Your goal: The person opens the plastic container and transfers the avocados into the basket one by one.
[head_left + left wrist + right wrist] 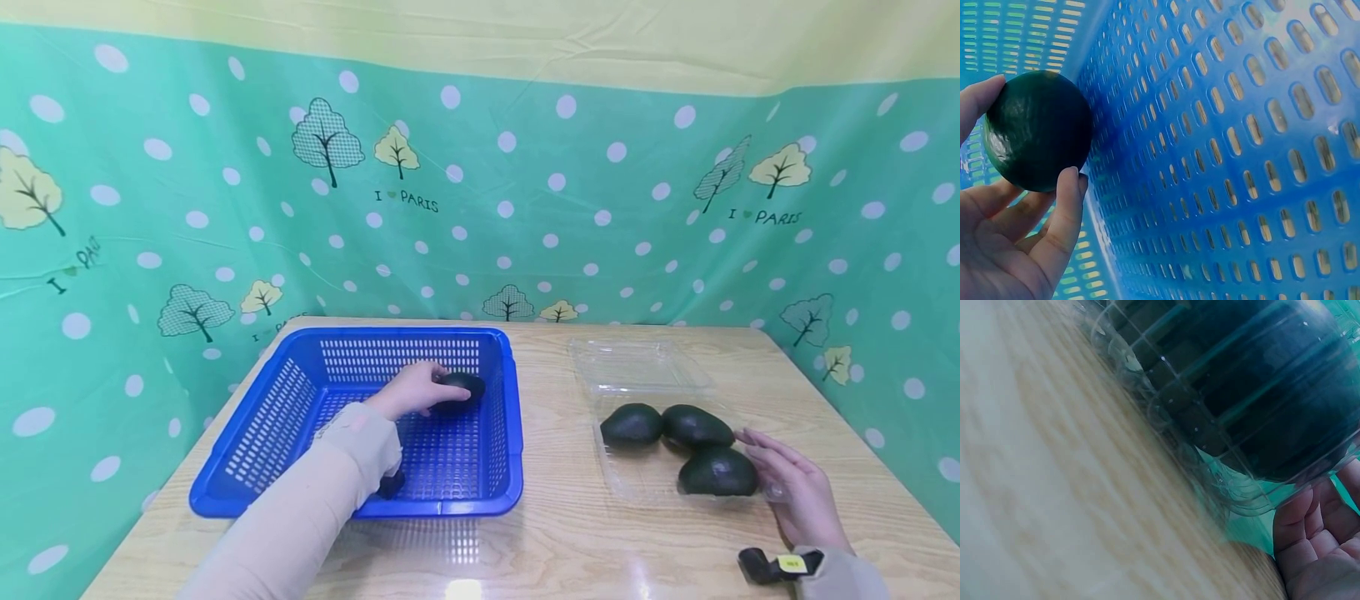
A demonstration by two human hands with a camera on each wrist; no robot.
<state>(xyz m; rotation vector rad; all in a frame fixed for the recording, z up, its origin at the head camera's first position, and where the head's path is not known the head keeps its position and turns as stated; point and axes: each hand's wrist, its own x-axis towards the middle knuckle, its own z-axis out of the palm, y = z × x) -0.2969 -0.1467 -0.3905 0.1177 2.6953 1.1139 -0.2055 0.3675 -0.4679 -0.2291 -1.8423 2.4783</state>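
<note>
My left hand [420, 390] reaches into a blue plastic basket [517, 417] and holds a dark green avocado [467, 390] near its right wall. In the left wrist view, thumb and fingers sit on opposite sides of the avocado [1038, 128]. To the right, a clear plastic clamshell container [611, 479] lies with three dark avocados in it: one on the left [632, 425], one at the back [697, 427] and one in front [718, 472]. My right hand [806, 492] rests against the container's right side, fingers extended. In the right wrist view its fingertips touch the clear wall [1247, 503].
The container's lid [645, 362] is folded back behind it. Both containers stand on a light wood-grain table [558, 467]. A green polka-dot curtain [525, 192] hangs behind the table and along its sides.
</note>
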